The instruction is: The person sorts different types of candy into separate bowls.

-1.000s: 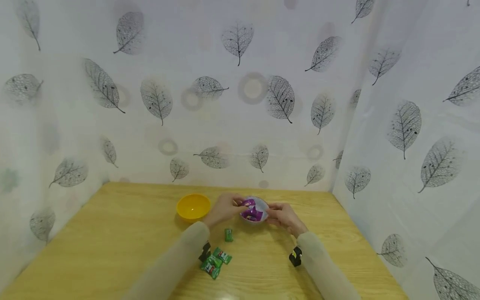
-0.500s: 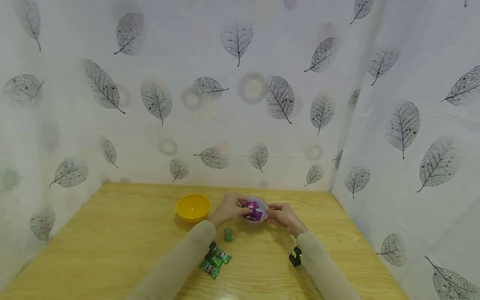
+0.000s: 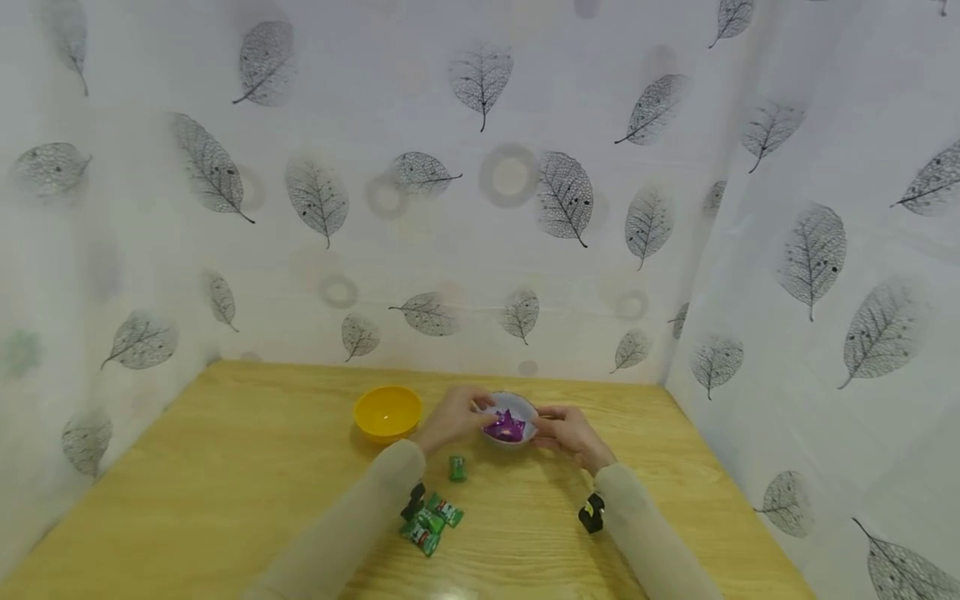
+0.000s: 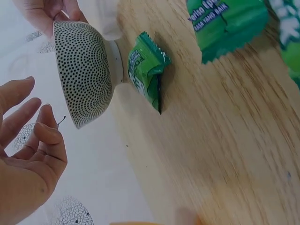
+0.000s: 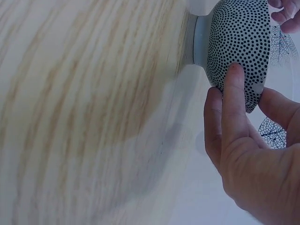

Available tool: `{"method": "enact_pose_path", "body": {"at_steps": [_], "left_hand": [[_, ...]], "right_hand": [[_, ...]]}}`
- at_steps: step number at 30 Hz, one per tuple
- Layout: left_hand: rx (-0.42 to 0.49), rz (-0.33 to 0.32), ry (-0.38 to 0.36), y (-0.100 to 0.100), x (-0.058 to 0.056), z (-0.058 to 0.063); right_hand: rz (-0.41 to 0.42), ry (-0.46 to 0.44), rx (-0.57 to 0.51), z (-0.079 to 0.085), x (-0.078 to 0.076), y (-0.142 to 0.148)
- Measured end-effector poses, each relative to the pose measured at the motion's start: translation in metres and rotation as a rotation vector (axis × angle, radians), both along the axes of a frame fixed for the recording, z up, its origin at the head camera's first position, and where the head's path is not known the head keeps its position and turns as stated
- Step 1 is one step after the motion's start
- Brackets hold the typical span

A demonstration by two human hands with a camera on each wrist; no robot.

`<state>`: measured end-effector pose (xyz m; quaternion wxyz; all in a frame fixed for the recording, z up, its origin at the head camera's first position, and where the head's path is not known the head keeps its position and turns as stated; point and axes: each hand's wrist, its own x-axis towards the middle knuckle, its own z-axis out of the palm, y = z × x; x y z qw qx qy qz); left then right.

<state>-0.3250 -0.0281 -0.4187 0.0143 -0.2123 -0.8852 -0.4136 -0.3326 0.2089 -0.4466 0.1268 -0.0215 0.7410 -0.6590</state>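
Note:
A small white bowl with black dots [image 4: 84, 70] stands on the table in front of me. Inside it lie purple-wrapped candies [image 3: 506, 427]. My right hand [image 5: 262, 154] holds the bowl at its right side, thumb at the rim and fingers against the outer wall. At the bowl's left rim, my left hand [image 4: 33, 150] has loosely bent fingers with nothing between them in the left wrist view. One green-wrapped candy [image 4: 146, 70] lies on the table close to the bowl's foot. Several more green candies [image 3: 431, 521] lie together nearer to me, beside the left forearm.
An orange-yellow bowl [image 3: 387, 414] stands left of the dotted bowl, just beyond the left wrist. The wooden table [image 3: 225, 467] ends at a leaf-printed curtain [image 3: 480, 233] behind and on the sides. Each wrist carries a black band device [image 3: 591, 512].
The purple candies earlier stood higher at my left fingers and now lie lower in the bowl, apart from them. My right hand has kept its place on the bowl.

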Motion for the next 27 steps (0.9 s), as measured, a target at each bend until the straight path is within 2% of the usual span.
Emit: {"method": "enact_pose_path", "body": {"at_steps": [7,14,23,27], "left_hand": [[-0.013,0.002,0.056,-0.011,0.005,0.003],[0.061,-0.001,0.086,-0.023,0.011,0.002],[0.153,0.092,-0.012,-0.040,0.020,0.000],[0.159,0.109,-0.020,-0.047,0.021,0.001]], "right_hand": [[0.002,0.006,0.006,0.000,0.001,0.002],[-0.008,0.006,0.009,0.002,0.003,0.002],[-0.012,0.018,0.005,0.005,0.006,0.004],[-0.034,0.022,0.003,0.007,0.008,0.004]]}}
